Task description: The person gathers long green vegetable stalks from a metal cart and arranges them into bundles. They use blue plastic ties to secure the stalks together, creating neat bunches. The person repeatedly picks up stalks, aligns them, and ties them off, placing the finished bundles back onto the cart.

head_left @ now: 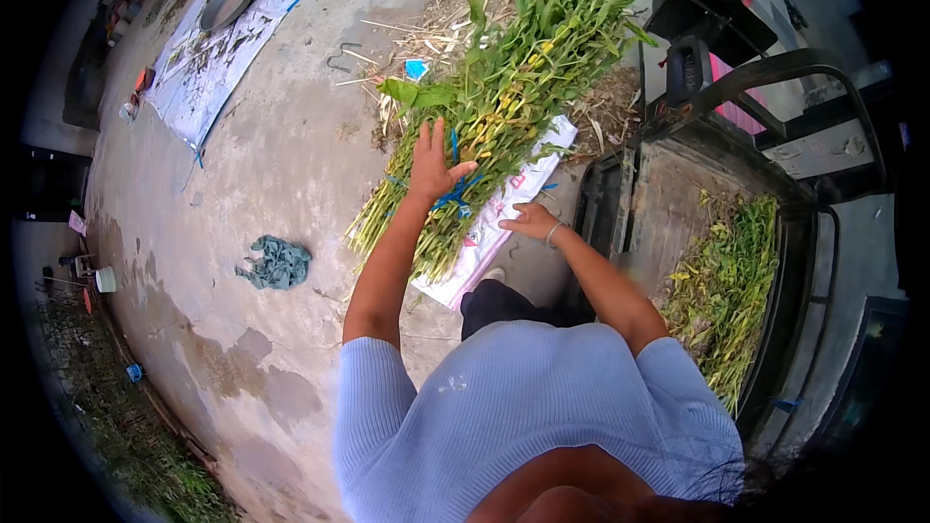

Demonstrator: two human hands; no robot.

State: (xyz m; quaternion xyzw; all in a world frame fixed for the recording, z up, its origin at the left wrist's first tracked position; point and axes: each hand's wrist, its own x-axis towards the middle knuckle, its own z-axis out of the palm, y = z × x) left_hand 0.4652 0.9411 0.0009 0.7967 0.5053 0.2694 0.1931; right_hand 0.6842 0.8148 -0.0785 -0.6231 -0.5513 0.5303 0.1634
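A large bundle of cut green plants [523, 87], with leaves and yellowing pods, lies slantwise on the ground before me. A blue tie [453, 196] goes around its lower stems. My left hand [436, 167] is over the left side of the bundle near the tie, fingers stretched out and thumb apart. Whether it touches the stems I cannot tell. To the right of the bundle, my right hand [531, 221] has its fingers apart and nothing visible in them. It is beside the white printed sack [494, 225], which lies partly under the bundle.
At right stands a cart bed [668, 199] with dark metal rails, holding more cut plants [728, 295]. Dry stalks [455, 15] litter the ground beyond the bundle. A crumpled dark plastic bag [276, 262] lies at left. Farther off, a round pan [229, 4] rests on a white sheet [199, 87].
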